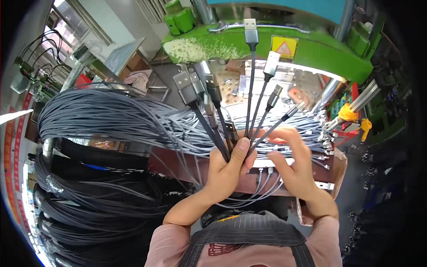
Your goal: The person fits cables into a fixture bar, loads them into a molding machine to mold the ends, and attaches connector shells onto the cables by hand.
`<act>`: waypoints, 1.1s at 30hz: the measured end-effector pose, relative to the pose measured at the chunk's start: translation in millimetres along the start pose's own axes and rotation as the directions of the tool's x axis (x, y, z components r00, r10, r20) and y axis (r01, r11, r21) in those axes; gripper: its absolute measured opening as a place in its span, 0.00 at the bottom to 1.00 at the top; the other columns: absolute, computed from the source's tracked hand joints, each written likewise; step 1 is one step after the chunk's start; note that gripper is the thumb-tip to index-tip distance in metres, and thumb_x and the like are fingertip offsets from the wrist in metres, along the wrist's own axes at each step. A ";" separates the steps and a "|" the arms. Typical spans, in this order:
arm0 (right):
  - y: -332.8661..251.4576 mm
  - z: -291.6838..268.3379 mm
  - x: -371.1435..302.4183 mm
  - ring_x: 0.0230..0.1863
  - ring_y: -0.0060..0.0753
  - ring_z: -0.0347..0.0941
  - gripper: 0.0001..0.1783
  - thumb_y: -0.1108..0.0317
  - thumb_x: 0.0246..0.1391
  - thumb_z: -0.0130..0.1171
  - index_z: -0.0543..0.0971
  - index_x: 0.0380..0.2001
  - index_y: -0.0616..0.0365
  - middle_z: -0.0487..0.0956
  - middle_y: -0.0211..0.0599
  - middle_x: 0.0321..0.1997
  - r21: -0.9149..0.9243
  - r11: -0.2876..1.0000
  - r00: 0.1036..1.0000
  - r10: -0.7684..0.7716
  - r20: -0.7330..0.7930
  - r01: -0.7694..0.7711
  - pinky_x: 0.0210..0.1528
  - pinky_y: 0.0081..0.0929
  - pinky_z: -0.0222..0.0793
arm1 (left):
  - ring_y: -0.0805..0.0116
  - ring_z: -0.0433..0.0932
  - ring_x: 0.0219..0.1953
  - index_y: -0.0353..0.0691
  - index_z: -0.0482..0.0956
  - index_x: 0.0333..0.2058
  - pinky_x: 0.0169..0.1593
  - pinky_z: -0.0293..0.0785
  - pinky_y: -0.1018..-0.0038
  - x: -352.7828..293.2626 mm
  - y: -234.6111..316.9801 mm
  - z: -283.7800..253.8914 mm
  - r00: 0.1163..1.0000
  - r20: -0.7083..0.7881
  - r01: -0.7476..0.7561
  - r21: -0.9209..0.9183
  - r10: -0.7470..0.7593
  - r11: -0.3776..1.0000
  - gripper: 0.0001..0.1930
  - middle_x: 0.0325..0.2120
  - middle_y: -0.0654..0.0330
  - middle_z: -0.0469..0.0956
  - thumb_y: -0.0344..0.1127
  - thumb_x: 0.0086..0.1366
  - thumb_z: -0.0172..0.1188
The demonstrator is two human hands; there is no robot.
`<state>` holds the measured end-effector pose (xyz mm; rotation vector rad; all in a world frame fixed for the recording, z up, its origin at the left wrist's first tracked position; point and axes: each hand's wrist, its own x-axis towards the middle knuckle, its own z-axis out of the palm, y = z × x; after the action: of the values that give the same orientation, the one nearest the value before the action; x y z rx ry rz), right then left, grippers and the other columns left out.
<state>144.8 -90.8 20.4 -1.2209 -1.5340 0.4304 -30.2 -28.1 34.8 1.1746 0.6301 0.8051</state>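
My left hand point(224, 173) grips a fanned bunch of short USB cables in front of my chest, thumb pressed across them. On the right of the fan stand braided grey cables with silver plugs point(251, 36) pointing up and away. The left side has darker cables with broad metal-tipped plugs point(184, 86). My right hand point(296, 171) is just right of the bunch, thumb and fingers curved and apart, with nothing visible in it. Its fingertips are close to the lowest right cable; whether they touch it I cannot tell.
A green machine frame point(329, 60) with a yellow warning label point(283, 46) spans the far side. Thick bundles of grey cable point(102, 115) arch across the brown table point(167, 164), plug ends to the right. Dark cable bundles point(102, 204) hang at left. Yellow wrapping point(348, 112) surrounds a metal post at right.
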 end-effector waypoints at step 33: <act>0.4 -30.5 -44.3 0.32 0.22 0.75 0.11 0.71 0.53 0.66 0.81 0.40 0.60 0.80 0.33 0.38 0.307 0.944 0.915 0.223 -0.335 -0.118 0.36 0.22 0.69 | 0.60 0.80 0.27 0.28 0.72 0.54 0.32 0.75 0.69 38.9 -64.7 52.5 0.764 0.175 -0.526 0.726 0.621 0.443 0.21 0.31 0.51 0.81 0.23 0.62 0.55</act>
<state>167.2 -138.2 8.5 -1.1399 -1.0116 0.4871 47.6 -36.4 -13.5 2.2122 0.6817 1.2652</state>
